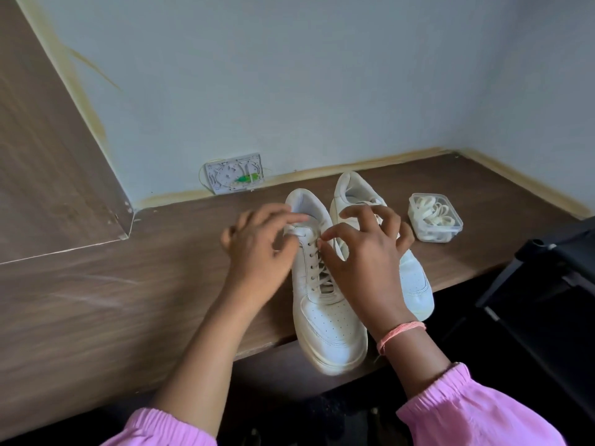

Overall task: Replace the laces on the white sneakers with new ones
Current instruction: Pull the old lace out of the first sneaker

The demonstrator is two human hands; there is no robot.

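On the brown wooden desk [96, 300], close to its near edge, I have the two white sneakers side by side with their toes pointing toward me, the left sneaker [325, 317] overhanging the edge slightly so its lacing sits right under my hands. My left hand [257, 249] rests against the outer side of that shoe near the collar, fingers curled at the top of the tongue; motion blur keeps me from telling whether it actually pinches lace or only steadies the upper. My right hand [363, 252] comes in from the other side, thumb and forefinger drawn together at the top eyelets as if nipping the old lace [322, 278], the remaining fingers spread and lifted clear over the right sneaker [412, 278]. I judge this is the start of unthreading: the lace is still crossed down most of the eyelets, so nearly all of the job remains. Just right of the shoes, on the far side, stands a small clear plastic box [435, 217] of coiled white laces, lid on, kept within easy reach for the rethreading. A pale wall plate [234, 172] with a green fitting leans at the wall behind, and a dark chair [547, 278] stands at the right.
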